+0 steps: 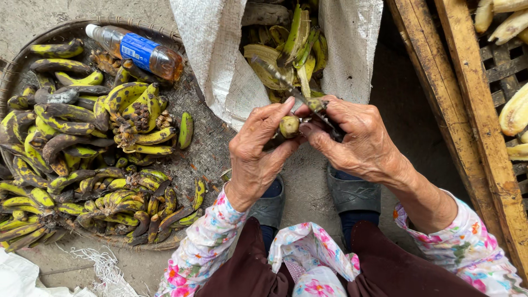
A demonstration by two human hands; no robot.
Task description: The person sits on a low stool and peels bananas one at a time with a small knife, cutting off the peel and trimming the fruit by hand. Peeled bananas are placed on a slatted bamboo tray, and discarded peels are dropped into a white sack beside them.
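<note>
My left hand (257, 144) grips a small banana (289, 126) by its lower part, the pale cut end facing up. My right hand (352, 137) is closed on a knife (286, 83); the blade runs up and to the left, its edge touching the banana's top. Both hands meet at the middle of the view, just in front of a white woven sack (214, 60) that holds green and yellow banana peels (294, 47).
A round woven basket tray (206, 140) on the left carries many black-spotted green-yellow bananas (82, 148) and a plastic bottle (137, 50) with a blue label. A wooden rack (473, 110) with peeled bananas (514, 113) stands on the right. My sandalled feet (352, 192) rest on concrete below.
</note>
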